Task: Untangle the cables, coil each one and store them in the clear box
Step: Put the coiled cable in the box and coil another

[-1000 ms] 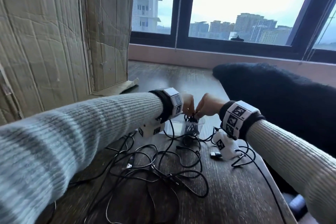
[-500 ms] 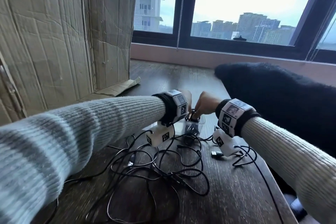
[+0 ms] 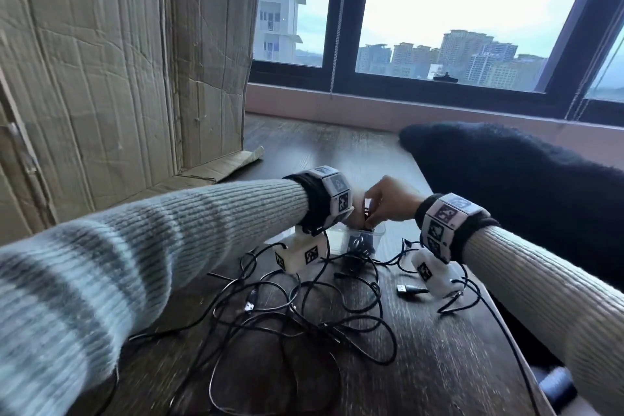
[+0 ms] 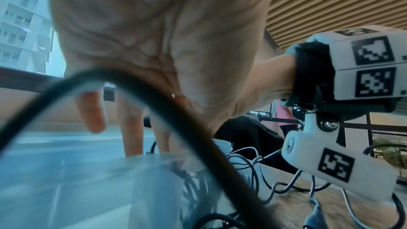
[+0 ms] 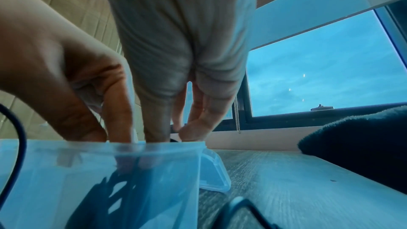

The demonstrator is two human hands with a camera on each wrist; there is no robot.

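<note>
One coiled black cable (image 3: 360, 243) sits inside the clear box (image 3: 380, 230), which stands on the dark wooden table (image 3: 439, 365) between the two wrists. In the right-wrist view the coil shows as a dark mass through the box wall (image 5: 99, 180), and the fingertips (image 5: 152, 131) of both hands reach down past the rim toward it. The right hand (image 3: 388, 201) hangs over the box with its fingers bent downward into the opening; whether they pinch the cable cannot be told. The left hand (image 3: 358, 209) is mostly hidden behind its wrist band in the head view; from its own wrist camera its fingers (image 4: 132, 128) point straight down at the box, slightly spread, and a grip cannot be confirmed. Just behind the box lies its clear lid (image 5: 213, 171). Nearer the person, a tangle of black cables (image 3: 304, 311) sprawls across the table, with a loose plug (image 3: 408, 290) beside the right wrist. A crumpled cardboard sheet (image 3: 118, 61) stands at the left, a dark fuzzy cloth (image 3: 506, 186) at the right.
</note>
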